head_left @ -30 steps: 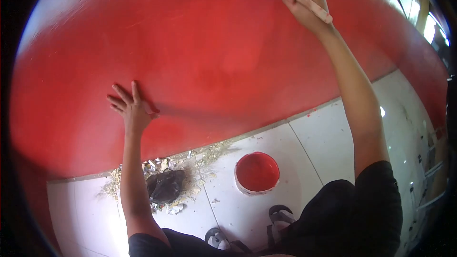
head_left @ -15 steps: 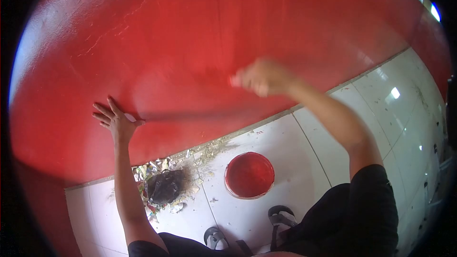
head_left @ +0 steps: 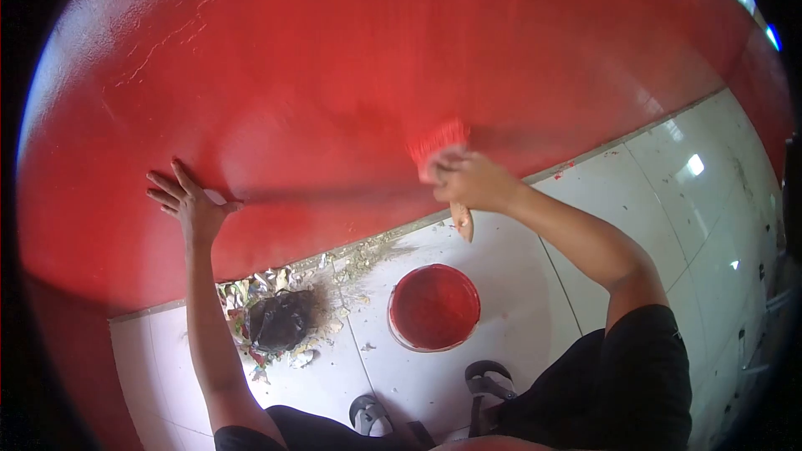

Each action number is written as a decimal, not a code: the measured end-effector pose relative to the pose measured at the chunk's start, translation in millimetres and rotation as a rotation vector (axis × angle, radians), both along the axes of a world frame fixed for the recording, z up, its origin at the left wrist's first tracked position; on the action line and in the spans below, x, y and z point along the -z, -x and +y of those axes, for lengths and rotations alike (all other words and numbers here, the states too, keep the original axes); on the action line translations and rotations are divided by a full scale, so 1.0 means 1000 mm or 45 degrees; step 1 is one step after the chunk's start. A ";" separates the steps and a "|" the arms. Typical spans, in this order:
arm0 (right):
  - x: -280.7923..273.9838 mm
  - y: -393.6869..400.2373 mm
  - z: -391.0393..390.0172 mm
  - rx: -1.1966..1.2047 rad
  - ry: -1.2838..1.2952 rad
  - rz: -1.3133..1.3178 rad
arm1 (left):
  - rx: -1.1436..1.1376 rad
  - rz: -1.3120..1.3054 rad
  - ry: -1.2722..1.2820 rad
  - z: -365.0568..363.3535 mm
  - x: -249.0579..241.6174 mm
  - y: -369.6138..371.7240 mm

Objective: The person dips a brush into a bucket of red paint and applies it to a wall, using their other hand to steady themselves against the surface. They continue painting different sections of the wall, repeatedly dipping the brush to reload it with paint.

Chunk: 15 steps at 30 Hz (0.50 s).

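Observation:
My right hand (head_left: 474,181) is closed round a paintbrush (head_left: 439,144) with a wide head of red-coated bristles. Its wooden handle points down toward the floor, and the bristles meet the red wall (head_left: 334,75) low down. Over on the left, my left hand (head_left: 194,207) lies against the same wall with its fingers spread. Below and between the hands, a round bucket (head_left: 434,307) stands on the floor, red inside with red paint in it.
Pale floor tiles (head_left: 510,284) run along the foot of the wall. A black plastic bag (head_left: 281,321) lies among paint flakes and scraps (head_left: 251,288) below my left arm. Two sandalled feet (head_left: 489,380) stand near the bucket. Small red spots (head_left: 565,170) mark the tiles by the wall.
My right hand has come down the wall with the paintbrush, whose bristles and handle now show plainly. The left hand stays spread on the wall; the view has shifted slightly.

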State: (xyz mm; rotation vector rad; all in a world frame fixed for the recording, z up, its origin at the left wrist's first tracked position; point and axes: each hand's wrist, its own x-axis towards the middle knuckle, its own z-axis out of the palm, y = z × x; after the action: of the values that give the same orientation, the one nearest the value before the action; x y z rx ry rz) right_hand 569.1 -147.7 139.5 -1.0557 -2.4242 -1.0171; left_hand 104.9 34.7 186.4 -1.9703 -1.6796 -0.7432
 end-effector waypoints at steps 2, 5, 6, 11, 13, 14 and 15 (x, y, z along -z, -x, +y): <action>0.013 -0.002 -0.004 0.293 0.985 0.075 | 0.007 0.018 0.005 0.001 0.003 -0.002; -0.066 -0.016 0.003 0.221 0.853 0.746 | 0.003 0.013 -0.006 -0.001 0.001 -0.002; -0.104 -0.029 0.010 -0.121 0.559 0.698 | -0.005 0.006 -0.004 -0.001 0.000 -0.002; -0.217 -0.008 -0.016 -0.202 -0.041 0.712 | -0.001 0.024 -0.034 0.008 0.007 0.001; -0.187 -0.020 -0.009 -0.107 -0.381 0.515 | -0.007 0.024 -0.028 0.007 0.006 0.002; -0.166 -0.029 -0.002 -0.014 -0.719 0.306 | -0.012 0.024 -0.024 0.006 0.005 0.001; -0.144 -0.036 0.006 0.003 -0.668 0.299 | -0.003 0.021 -0.024 0.003 0.003 -0.002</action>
State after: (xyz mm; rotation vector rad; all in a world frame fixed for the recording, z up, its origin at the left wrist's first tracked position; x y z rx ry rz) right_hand 605.2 -141.4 283.9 -0.9252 -1.8243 -1.3444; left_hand 107.0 37.3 183.3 -1.9559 -1.6590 -0.7378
